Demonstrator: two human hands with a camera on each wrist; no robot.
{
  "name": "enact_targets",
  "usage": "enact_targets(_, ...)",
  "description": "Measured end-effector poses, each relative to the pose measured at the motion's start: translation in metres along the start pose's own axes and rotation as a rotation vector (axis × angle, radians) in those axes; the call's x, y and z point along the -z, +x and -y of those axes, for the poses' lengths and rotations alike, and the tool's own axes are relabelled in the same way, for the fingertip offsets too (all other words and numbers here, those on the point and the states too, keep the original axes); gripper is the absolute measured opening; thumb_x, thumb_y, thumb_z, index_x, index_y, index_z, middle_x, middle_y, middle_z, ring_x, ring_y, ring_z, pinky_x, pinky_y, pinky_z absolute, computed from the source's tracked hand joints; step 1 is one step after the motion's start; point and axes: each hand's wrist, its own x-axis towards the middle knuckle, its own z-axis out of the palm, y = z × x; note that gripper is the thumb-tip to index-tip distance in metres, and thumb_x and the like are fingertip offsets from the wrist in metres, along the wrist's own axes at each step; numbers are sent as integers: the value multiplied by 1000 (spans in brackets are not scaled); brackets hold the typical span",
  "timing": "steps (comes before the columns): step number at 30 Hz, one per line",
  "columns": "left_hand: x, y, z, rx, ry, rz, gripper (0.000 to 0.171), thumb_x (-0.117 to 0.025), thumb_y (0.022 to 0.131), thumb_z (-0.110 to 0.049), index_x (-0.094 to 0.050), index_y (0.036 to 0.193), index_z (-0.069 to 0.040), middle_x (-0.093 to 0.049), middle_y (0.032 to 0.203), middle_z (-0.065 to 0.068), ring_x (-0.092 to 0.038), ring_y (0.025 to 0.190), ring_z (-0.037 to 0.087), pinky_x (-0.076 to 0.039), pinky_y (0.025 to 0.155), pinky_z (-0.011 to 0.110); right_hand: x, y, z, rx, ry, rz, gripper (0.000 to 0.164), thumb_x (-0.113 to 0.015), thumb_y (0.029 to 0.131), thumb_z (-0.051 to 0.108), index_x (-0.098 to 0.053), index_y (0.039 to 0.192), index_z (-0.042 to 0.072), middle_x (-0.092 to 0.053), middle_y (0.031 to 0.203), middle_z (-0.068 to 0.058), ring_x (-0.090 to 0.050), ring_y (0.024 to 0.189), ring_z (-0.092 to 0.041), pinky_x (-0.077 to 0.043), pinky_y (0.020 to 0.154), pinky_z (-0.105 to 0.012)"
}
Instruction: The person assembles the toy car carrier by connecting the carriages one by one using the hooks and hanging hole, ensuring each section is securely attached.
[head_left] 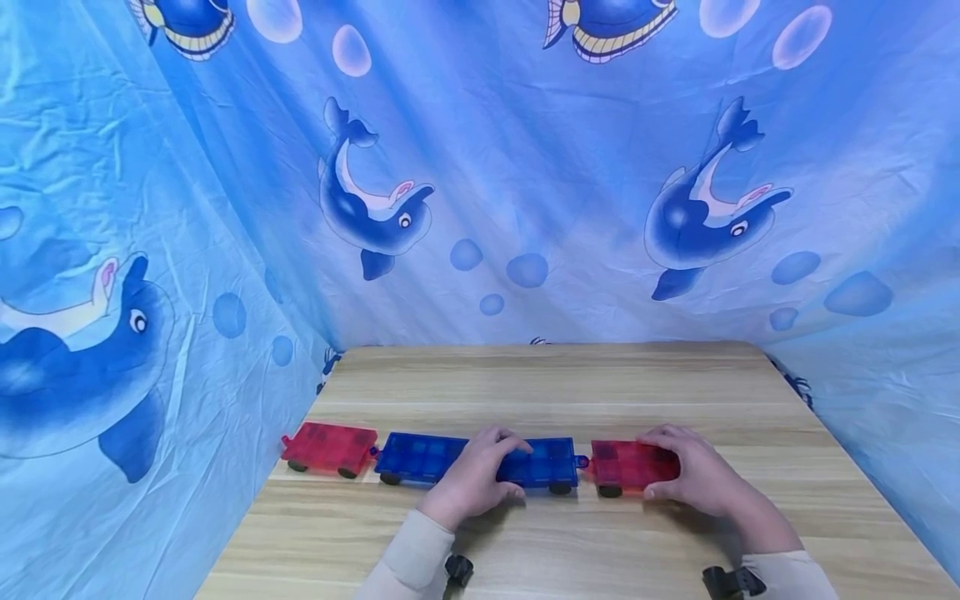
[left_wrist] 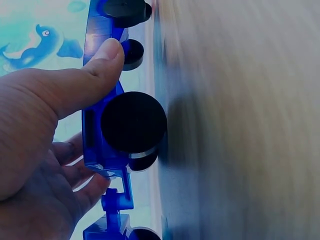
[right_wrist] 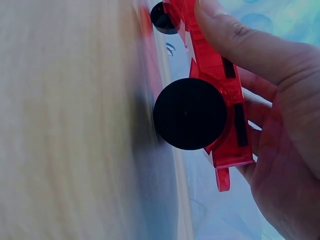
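A row of translucent toy train cars with black wheels stretches across the table. My left hand [head_left: 480, 475] grips the right-hand blue train car [head_left: 553, 458], thumb on the near side and fingers over the far side. In the left wrist view a small hitch [left_wrist: 117, 197] links it to another blue train car [head_left: 416, 454]. With my right hand [head_left: 701, 471] I hold a red train car [head_left: 622, 463] by its two sides; its hitch reaches the blue car's end. A second red train car [head_left: 330, 446] stands at the row's left end.
The cars stand on a light wood-grain table [head_left: 540, 383]. A blue curtain [head_left: 525, 167] printed with dolphins and bubbles hangs behind it and along both sides. Dark wrist straps [head_left: 459, 570] show at my sleeves.
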Motion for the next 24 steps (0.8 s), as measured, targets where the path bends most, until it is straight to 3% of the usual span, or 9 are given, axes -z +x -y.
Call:
enact_targets(13, -1, 1, -2, 12, 61, -1, 58, -93, 81, -35, -68, 133, -31, -58, 136, -4, -55, 129, 24, -46, 110, 49, -2, 0, 0, 6, 1, -10, 80, -98, 69, 43, -69, 137, 13, -64, 134, -7, -55, 128, -39, -47, 100, -68)
enact_targets(24, -1, 0, 1, -6, 36, -12, 55, -91, 82, -38, -70, 133, -30, -60, 141, -6, -56, 131, 23, -48, 108, 51, 2, -2, 1, 17, -23, -13, 80, -98, 69, 42, -69, 138, 13, -64, 132, -5, -56, 126, -39, -47, 99, -67)
